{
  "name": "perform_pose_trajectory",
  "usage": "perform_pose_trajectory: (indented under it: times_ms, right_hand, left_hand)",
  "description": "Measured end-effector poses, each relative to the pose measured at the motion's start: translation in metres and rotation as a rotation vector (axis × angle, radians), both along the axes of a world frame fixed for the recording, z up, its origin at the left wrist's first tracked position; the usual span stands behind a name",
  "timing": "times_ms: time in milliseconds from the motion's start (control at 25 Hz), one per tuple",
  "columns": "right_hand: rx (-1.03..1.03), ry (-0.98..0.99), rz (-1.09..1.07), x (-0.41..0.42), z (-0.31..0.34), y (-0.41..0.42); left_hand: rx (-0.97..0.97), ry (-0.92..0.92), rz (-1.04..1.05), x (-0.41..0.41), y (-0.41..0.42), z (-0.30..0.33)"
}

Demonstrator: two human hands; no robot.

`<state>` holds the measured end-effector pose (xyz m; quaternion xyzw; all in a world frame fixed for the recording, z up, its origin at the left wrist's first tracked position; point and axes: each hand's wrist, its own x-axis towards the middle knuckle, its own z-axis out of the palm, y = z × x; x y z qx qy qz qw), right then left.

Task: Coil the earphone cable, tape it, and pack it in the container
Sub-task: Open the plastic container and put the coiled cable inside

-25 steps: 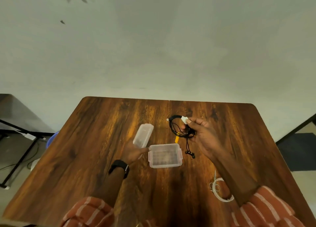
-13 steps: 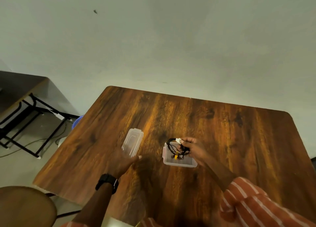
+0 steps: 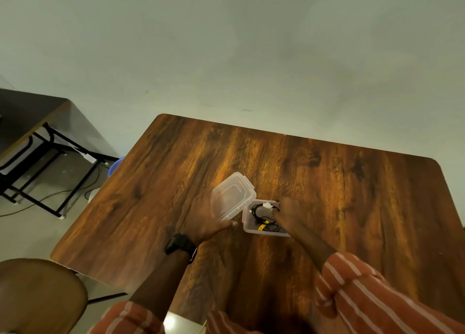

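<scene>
A clear plastic container (image 3: 247,229) stands on the wooden table (image 3: 352,195). Inside it lies the coiled black earphone cable (image 3: 261,214), with white tape at its top and a yellow tag near its bottom. My right hand (image 3: 288,214) rests over the container's right side with its fingers on the cable. My left hand (image 3: 205,223) holds the clear lid (image 3: 232,195) tilted up just left of the container. A black watch is on my left wrist.
A brown round stool seat (image 3: 37,296) sits at the lower left beside the table's corner. Another table with a black metal frame (image 3: 37,157) stands at the far left, with cables on the floor. A pale wall is behind the table.
My right hand has lowered the coiled cable into the container. My left hand brought the lid closer to the container and tilted it up. The view has swung left.
</scene>
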<state>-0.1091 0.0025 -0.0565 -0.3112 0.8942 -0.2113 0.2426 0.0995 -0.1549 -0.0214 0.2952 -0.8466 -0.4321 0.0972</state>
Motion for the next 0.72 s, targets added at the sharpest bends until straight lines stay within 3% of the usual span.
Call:
perform_pose_trajectory:
  times_ms: [80, 160, 320, 440, 560, 720]
  right_hand:
    - [-0.096, 0.077, -0.022, -0.003, 0.006, 0.015]
    - [-0.24, 0.097, -0.175, -0.001, 0.006, 0.031]
    - [-0.479, -0.289, -0.624, 0.005, -0.005, 0.058]
    - [-0.476, -0.546, -0.665, 0.01, -0.017, 0.072]
    - [-0.464, -0.581, -0.601, 0.01, -0.028, 0.076]
    - [-0.455, -0.601, -0.68, 0.01, -0.031, 0.071]
  left_hand:
    - [-0.001, -0.025, -0.011, -0.016, 0.0, -0.01]
    - [-0.08, -0.104, -0.056, -0.033, 0.005, -0.016]
    - [-0.288, -0.282, -0.328, -0.072, 0.031, -0.021]
    - [-0.348, -0.401, -0.427, -0.09, 0.044, -0.029]
    - [-0.354, -0.457, -0.458, -0.099, 0.048, -0.038]
    - [-0.292, -0.458, -0.443, -0.098, 0.038, -0.051]
